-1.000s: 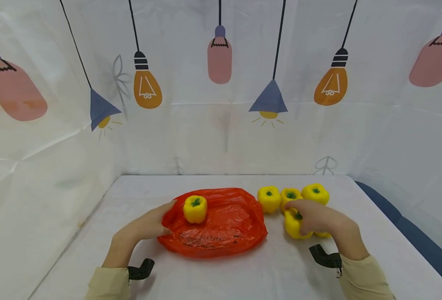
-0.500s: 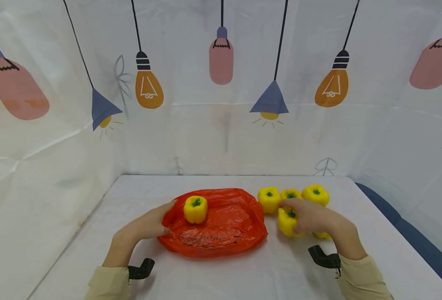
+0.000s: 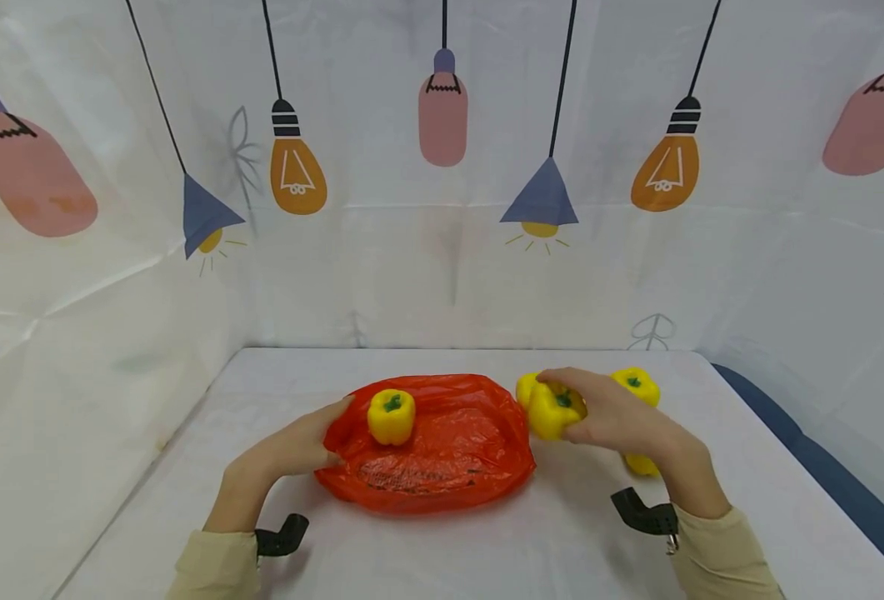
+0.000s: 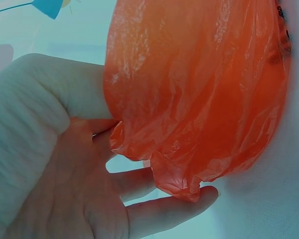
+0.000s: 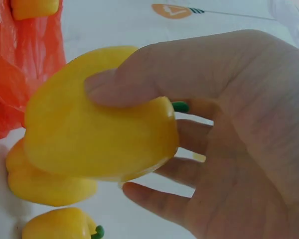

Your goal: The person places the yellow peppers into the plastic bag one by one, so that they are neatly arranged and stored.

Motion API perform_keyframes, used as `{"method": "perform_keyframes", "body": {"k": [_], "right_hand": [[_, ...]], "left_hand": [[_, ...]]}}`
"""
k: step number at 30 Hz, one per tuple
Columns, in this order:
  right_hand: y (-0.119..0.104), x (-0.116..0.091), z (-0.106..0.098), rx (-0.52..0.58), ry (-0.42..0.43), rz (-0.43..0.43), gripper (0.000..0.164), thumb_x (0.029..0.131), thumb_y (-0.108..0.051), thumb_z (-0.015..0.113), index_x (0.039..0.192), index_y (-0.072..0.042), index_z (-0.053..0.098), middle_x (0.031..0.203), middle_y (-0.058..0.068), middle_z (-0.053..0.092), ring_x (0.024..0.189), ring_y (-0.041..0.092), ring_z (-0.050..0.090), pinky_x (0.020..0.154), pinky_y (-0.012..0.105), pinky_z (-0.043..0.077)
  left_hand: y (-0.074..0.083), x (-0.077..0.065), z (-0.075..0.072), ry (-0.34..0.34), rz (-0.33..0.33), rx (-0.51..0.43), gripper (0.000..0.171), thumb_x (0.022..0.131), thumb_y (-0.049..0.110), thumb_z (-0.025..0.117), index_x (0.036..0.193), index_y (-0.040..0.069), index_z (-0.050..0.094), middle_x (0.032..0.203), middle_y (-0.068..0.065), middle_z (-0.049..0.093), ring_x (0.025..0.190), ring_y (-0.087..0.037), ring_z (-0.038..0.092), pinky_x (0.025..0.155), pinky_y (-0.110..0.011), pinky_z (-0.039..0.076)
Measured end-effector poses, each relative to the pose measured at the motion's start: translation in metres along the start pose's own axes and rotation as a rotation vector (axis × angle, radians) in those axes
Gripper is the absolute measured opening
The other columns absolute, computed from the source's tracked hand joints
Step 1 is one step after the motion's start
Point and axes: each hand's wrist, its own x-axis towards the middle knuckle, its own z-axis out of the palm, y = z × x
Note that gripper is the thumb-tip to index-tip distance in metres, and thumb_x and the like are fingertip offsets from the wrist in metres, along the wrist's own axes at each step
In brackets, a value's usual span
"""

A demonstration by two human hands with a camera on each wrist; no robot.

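A red plastic bag [image 3: 456, 450] lies spread on the white table, with one yellow bell pepper [image 3: 391, 423] upright on its left part. My left hand [image 3: 299, 443] grips the bag's left end, its fingers spread along the crumpled edge in the left wrist view. Just off the bag's right end, my right hand [image 3: 616, 414] holds another yellow bell pepper [image 5: 99, 134], thumb on one side and fingers on the other. Its green stem points back at the palm. Partly hidden behind this pepper, a third one [image 3: 526, 387] stands near the bag's right corner.
Further yellow peppers stand to the right, one at the back [image 3: 639, 386] and one nearer pepper [image 3: 641, 465], partly covered by the right hand. White cloth walls [image 3: 442, 275] printed with lamps enclose the table's back and sides. Dark blue material [image 3: 809, 454] lies beyond the right edge.
My right hand has lifted the near pepper from the group and moved it left and away from me, close to the bag. My left hand and the bag have barely moved.
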Motion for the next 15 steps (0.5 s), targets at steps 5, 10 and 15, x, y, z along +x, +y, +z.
{"method": "perform_keyframes", "body": {"k": [5,10,15], "right_hand": [[-0.008,0.007,0.006,0.047,0.024,-0.018,0.071,0.079,-0.018,0.076,0.144,-0.028,0.049,0.142,-0.006,0.056,0.123,0.022,0.053,0.105,0.055,0.047],[-0.014,0.018,0.017,0.076,0.012,-0.038,0.072,0.079,-0.020,0.075,0.145,-0.029,0.048,0.146,-0.005,0.053,0.128,0.022,0.051,0.108,0.056,0.044],[-0.018,0.030,0.033,0.094,-0.018,-0.053,0.071,0.082,-0.020,0.072,0.148,-0.026,0.045,0.147,-0.007,0.051,0.129,0.020,0.050,0.111,0.053,0.043]], "left_hand": [[-0.001,0.001,0.001,0.000,-0.006,-0.001,0.088,0.080,0.005,0.074,0.156,0.006,0.030,0.158,-0.014,0.039,0.143,-0.039,0.038,0.111,-0.062,0.039],[-0.002,0.002,0.001,0.001,0.019,-0.019,0.087,0.080,0.003,0.073,0.156,0.007,0.030,0.158,-0.013,0.039,0.144,-0.038,0.038,0.113,-0.062,0.037],[-0.002,0.002,0.000,0.004,0.027,-0.015,0.086,0.080,0.002,0.072,0.156,0.007,0.031,0.159,-0.013,0.039,0.144,-0.038,0.038,0.113,-0.062,0.036]]}}
